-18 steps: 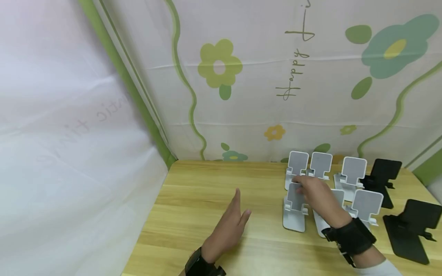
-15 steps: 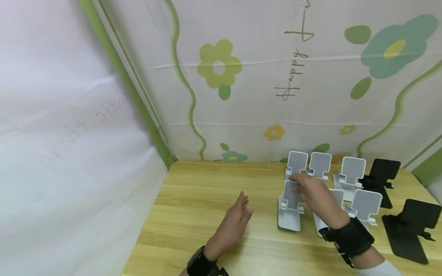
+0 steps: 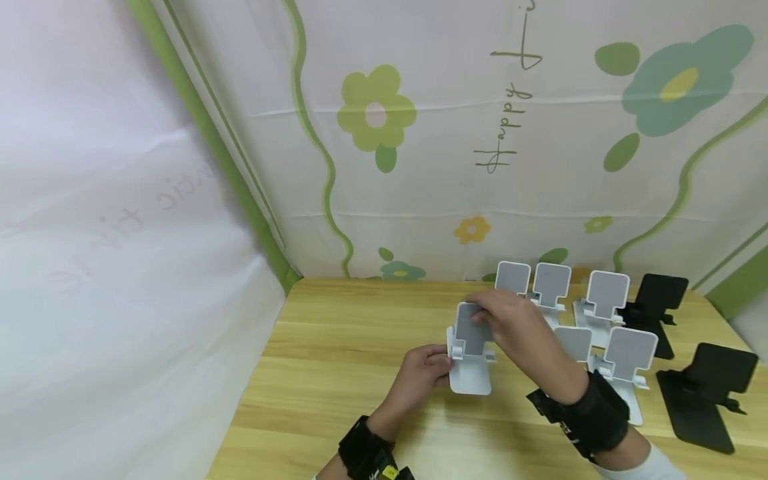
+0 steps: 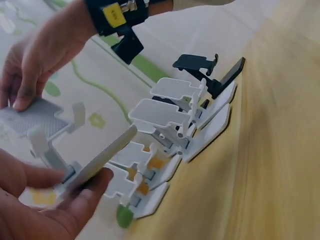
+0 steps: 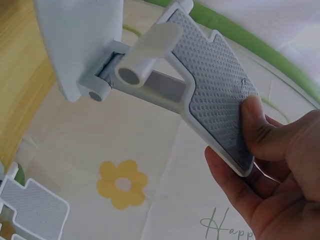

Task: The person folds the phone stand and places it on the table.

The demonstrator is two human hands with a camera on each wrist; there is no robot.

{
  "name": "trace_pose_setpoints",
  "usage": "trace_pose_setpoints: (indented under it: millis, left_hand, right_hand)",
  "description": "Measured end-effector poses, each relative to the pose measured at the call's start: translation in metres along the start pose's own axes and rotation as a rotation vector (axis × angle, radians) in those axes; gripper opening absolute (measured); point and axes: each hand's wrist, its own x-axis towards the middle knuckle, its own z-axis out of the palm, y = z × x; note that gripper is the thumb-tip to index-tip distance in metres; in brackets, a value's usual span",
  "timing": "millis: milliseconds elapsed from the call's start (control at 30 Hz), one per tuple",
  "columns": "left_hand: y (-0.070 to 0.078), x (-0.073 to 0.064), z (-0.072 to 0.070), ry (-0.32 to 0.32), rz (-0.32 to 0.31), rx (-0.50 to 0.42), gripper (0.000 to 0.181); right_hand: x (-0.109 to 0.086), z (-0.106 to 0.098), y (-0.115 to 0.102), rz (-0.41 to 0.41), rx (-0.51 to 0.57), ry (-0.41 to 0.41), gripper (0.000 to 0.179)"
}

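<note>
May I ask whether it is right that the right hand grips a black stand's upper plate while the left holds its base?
Not quite: the head view shows the right hand gripping a white stand, not black; the rest is right.

You are in a small corner closed by cloth: in front of you hangs a light curtain (image 3: 420, 190) printed with flowers and the word "Happy", and on your left a white cloth (image 3: 120, 300). Your wooden tabletop (image 3: 336, 373) carries several stands (image 3: 631, 353) of similar shape, like a simple workstation; whether home or workplace, I cannot tell
</note>
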Motion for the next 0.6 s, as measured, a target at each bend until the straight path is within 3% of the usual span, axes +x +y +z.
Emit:
trace_pose_setpoints:
  millis: [233,433,600]
  left_hand:
    - [0.007,-0.005,0.006,0.03,-0.013,-0.041,0.042]
    - [0.007,-0.004,0.004,0.028,-0.02,-0.012,0.036]
    - [0.014,-0.004,-0.001,0.032,-0.041,0.014,0.034]
  right_hand:
    - [0.005,0.005,-0.005,-0.022,0.02,0.032,0.029]
    - [0.007,0.008,-0.005,-0.031,0.052,0.052,0.03]
    - [0.008,0.009,0.0,0.071,0.157,0.025,0.04]
